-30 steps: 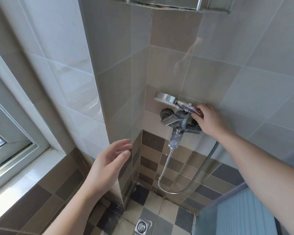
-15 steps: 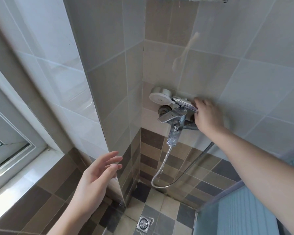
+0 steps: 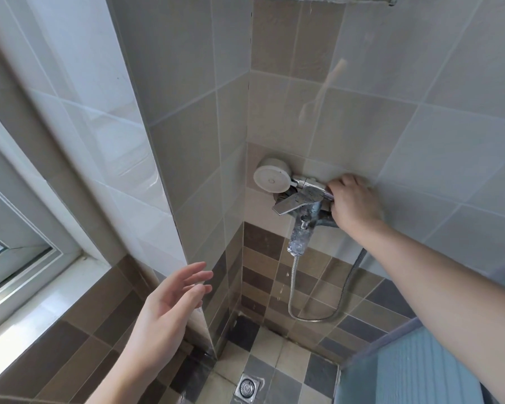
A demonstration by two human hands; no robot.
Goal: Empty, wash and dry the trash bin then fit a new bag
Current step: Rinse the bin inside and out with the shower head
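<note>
My right hand [image 3: 354, 204] is up at the shower mixer tap [image 3: 302, 209] on the tiled wall, fingers curled round the handle of the hand shower [image 3: 271, 177], which lies across the top of the tap with its round white face turned toward me, out to the left of the tap body. The tap's flat chrome lever [image 3: 286, 206] juts forward just under that handle, left of my knuckles. From the bottom of the tap the metal hose [image 3: 292, 290] drops, loops low near the floor and climbs back up behind my right forearm. A few water drops hang in the air just left of the hose, below the tap.

My left hand [image 3: 169, 309] is well below and left of the tap, held free in the air with fingers straight and slightly spread, gripping nothing, just in front of the tiled wall corner.

The floor drain [image 3: 247, 386] sits on the checkered floor far beneath the tap. A window frame [image 3: 27, 258] lies far left of it.

The trash bin does not show anywhere here.
</note>
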